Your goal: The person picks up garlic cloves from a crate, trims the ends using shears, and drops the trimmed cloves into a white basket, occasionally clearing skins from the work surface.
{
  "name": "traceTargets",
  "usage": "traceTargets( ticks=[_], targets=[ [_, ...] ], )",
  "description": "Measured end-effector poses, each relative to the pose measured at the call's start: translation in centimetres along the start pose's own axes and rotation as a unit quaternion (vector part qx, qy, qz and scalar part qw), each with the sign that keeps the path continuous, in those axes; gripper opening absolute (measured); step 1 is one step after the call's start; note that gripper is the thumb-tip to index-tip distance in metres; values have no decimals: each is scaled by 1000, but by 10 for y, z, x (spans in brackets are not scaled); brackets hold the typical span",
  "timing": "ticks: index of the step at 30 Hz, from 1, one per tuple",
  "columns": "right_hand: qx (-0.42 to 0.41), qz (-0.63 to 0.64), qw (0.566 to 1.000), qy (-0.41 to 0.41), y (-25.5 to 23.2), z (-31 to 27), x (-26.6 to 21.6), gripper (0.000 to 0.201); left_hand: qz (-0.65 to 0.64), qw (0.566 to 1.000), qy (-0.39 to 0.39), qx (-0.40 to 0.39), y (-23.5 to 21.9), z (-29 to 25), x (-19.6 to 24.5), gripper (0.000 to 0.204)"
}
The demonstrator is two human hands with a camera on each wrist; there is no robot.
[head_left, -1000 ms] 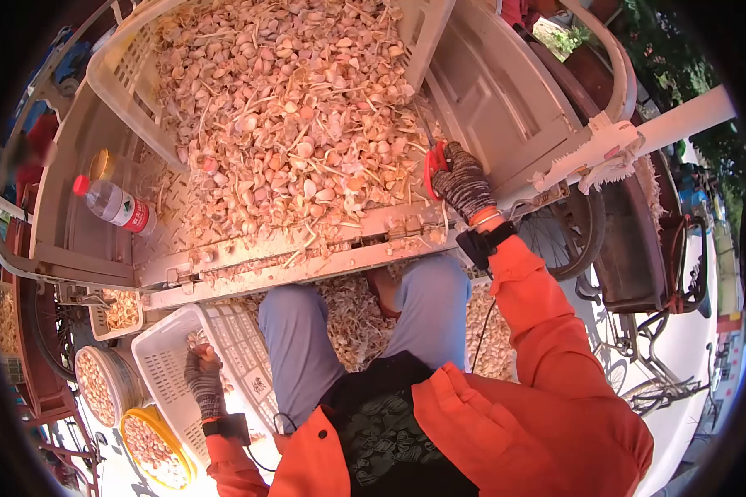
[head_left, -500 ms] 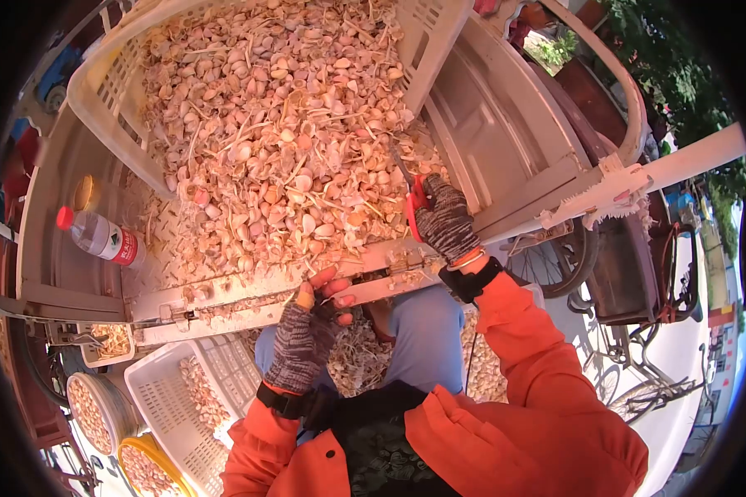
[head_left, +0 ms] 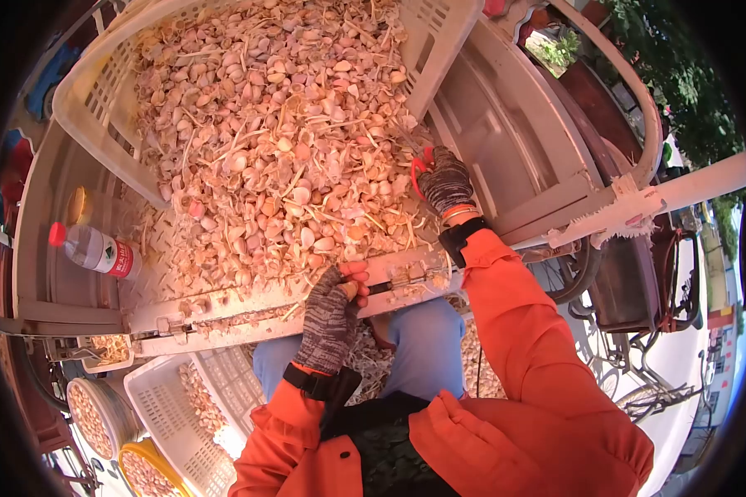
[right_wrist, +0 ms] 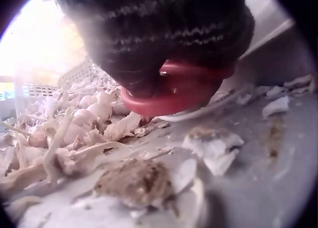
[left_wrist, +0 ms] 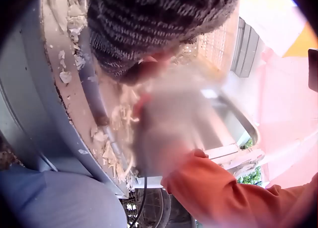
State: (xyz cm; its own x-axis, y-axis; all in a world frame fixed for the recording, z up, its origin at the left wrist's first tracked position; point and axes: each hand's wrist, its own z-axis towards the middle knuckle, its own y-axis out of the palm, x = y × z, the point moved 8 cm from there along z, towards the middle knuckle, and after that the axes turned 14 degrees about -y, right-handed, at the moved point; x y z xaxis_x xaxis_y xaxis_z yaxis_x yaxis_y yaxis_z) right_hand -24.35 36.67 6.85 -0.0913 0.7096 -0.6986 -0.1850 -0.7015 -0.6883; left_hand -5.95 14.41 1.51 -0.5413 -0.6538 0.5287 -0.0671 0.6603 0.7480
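Note:
A heap of garlic cloves, mixed with dry skins and stalks, covers the cart bed. My right hand, in a grey knit glove, holds scissors by their red handles at the right side of the heap. The blades point away towards the garlic. My left hand, in a matching glove with bare fingertips, is at the front edge of the cart bed. Its fingers bend in towards the thumb beside the heap; I cannot tell whether a clove is between them.
A plastic bottle with a red cap lies at the bed's left. A pale crate surrounds the heap's far part. Down left stand a white basket holding cloves, a bucket and a yellow-rimmed tub. A pole juts out right.
My left hand has come up from the white basket to the cart's front edge, and its fingers have drawn together. My right hand keeps the scissors by the heap's right side.

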Motion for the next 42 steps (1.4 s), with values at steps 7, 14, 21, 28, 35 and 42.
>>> traceTargets(
  ticks=[7,14,21,28,35,42],
  targets=[
    [-70,303,950,10,7,-115,-83,17,410,869,256,107,55,-23,48,36],
    [-197,411,887,69,1,-192,-130,28,187,962,188,58,43,-65,24,25],
    [-113,14,918,-381,-59,-237,-147,43,-37,989,135,-53,48,-99,1,26],
    [-136,-49,932,-333,-61,-255,-136,32,6,992,122,17,48,-113,-15,21],
    [-156,83,943,-282,-29,-264,-107,24,20,991,128,29,39,-104,-25,16],
    [-291,268,912,112,-6,-264,-79,32,-67,994,47,67,2,-83,-24,15]
  ],
)
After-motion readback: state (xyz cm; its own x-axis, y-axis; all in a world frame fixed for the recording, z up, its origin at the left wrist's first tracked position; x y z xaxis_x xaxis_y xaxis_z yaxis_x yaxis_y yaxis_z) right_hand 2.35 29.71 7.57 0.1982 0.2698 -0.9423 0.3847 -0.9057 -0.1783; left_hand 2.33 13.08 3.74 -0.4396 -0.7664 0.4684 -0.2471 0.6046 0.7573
